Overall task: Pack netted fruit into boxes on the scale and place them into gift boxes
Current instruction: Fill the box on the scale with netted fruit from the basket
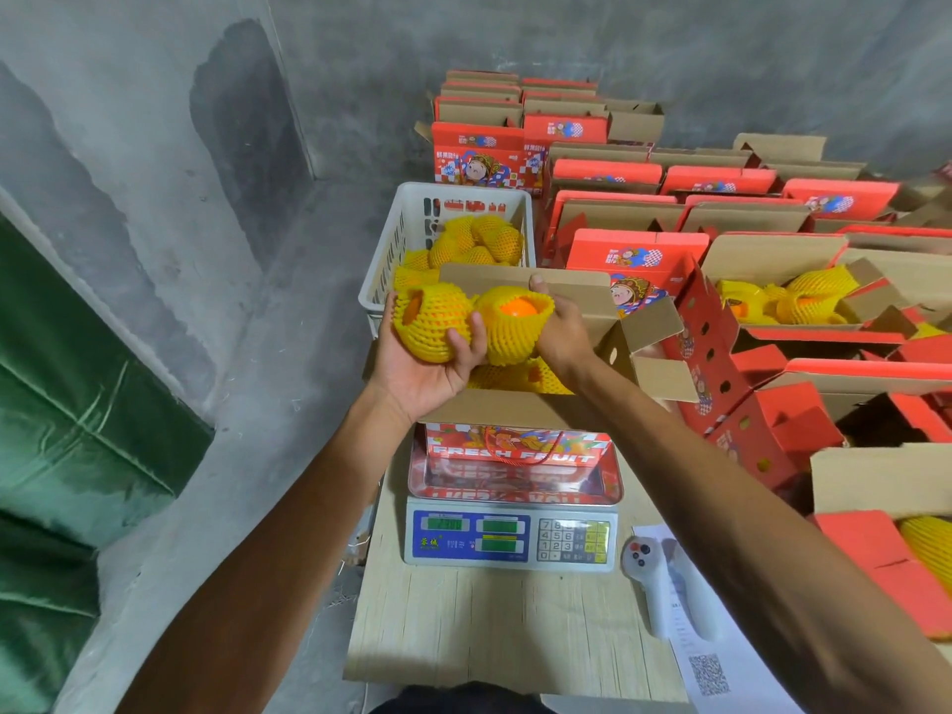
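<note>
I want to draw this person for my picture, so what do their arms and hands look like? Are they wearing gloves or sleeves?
No gloves and no sleeves show. The left hand and the right hand are bare, and both forearms are bare as far as the picture shows. No watch, ring or bracelet shows. A bit of dark clothing shows at the bottom edge.

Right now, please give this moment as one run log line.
left hand: holds netted fruit | right hand: holds second fruit | both over open box on scale | box: partly filled
</note>
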`<control>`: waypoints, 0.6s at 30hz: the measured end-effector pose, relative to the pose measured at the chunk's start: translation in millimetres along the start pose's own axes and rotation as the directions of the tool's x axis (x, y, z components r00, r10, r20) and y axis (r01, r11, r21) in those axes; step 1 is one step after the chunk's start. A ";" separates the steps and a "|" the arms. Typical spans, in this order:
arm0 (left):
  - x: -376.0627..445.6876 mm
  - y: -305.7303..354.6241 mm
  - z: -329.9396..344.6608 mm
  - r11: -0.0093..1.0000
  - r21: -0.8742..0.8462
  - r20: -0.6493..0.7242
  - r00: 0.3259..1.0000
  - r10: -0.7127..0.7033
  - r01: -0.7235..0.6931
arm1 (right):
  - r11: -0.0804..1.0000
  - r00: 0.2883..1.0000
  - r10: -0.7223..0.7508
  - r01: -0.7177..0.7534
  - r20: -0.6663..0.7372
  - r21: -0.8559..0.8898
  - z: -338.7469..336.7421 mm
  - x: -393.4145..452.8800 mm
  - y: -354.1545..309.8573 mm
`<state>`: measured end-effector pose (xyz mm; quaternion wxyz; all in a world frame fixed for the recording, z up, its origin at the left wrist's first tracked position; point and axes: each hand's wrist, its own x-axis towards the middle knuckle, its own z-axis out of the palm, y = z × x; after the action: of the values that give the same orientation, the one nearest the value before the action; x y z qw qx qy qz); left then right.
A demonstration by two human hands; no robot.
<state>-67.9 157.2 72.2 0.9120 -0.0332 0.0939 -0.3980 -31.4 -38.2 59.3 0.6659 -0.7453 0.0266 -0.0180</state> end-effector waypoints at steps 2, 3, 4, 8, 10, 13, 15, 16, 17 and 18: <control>0.1 -0.6 2.0 1.000 -0.029 0.011 1.000 -0.002 0.002 | 0.973 0.997 -0.028 0.011 -0.071 -0.229 0.2 1.9 0.5; 0.6 -0.3 4.0 1.000 -0.007 0.010 1.000 0.016 -0.016 | 0.955 0.993 -0.029 -0.008 -0.119 -0.297 0.3 1.2 -1.4; 1.7 0.1 6.2 0.998 0.048 0.002 0.999 0.047 -0.047 | 0.953 0.983 -0.017 -0.040 -0.184 -0.299 0.4 -0.6 -4.6; 10.8 1.4 13.9 0.914 0.369 -0.058 0.977 0.206 -0.171 | 0.988 0.978 0.133 -0.143 -0.158 -0.058 -7.6 -9.3 -28.8; 16.1 1.4 13.5 0.884 0.427 -0.091 0.963 0.253 -0.192 | 0.981 0.981 0.192 -0.192 -0.003 -0.032 -14.7 -11.0 -37.8; 21.8 1.5 9.8 0.878 0.441 -0.130 0.954 0.271 -0.189 | 0.977 0.972 0.190 -0.172 0.140 -0.127 -15.7 -12.8 -42.9; 24.7 -1.7 7.0 0.875 0.464 -0.151 0.960 0.235 -0.141 | 0.966 0.965 0.198 -0.163 0.174 -0.201 -15.5 -14.2 -40.7; 25.7 -3.6 7.0 0.871 0.478 -0.158 0.965 0.211 -0.112 | 0.963 0.956 0.221 -0.183 0.192 -0.197 -16.3 -14.7 -38.5; 26.5 -5.6 6.9 0.863 0.498 -0.169 0.967 0.192 -0.084 | 0.962 0.946 0.249 -0.216 0.208 -0.168 -18.9 -15.3 -35.7; 27.7 -7.4 7.0 0.849 0.525 -0.184 0.966 0.184 -0.062 | 0.959 0.938 0.271 -0.244 0.216 -0.143 -22.1 -15.9 -33.3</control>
<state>-53.3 131.8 76.0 0.8943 0.2638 0.0896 -0.3502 -48.0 -55.3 95.0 0.6172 -0.7692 0.0465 0.1586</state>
